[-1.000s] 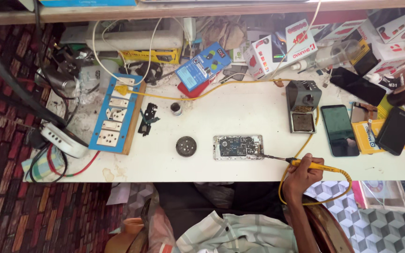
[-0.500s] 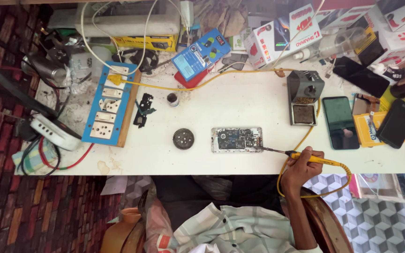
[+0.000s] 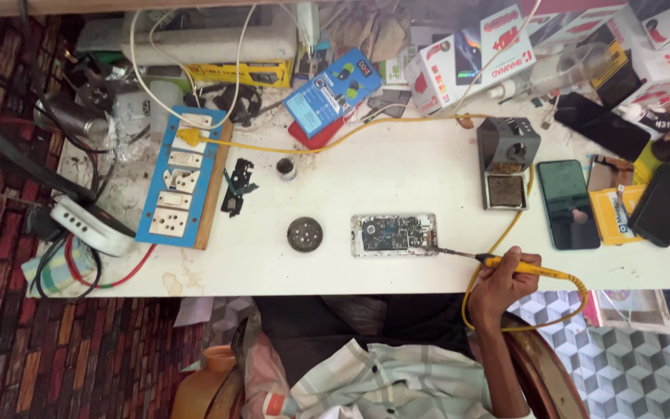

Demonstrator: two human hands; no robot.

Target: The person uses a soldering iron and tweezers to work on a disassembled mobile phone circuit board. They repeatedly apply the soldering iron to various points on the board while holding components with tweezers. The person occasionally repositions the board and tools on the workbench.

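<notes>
Soldering: your right hand [image 3: 498,283] grips the yellow iron [image 3: 525,268], tip at the open phone's [image 3: 394,234] edge on the worktop [image 3: 397,167]. Keep wrist steady, contact brief. Left hand not in view.

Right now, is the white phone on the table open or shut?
Open. The white phone lies flat with its blue-green circuit board bare, and the yellow soldering iron in the right hand touches its edge.

On my bench: a blue socket board [image 3: 181,185] at left, a round tin [image 3: 305,233], a grey stand [image 3: 508,163], dark phones [image 3: 568,203] at right.
</notes>
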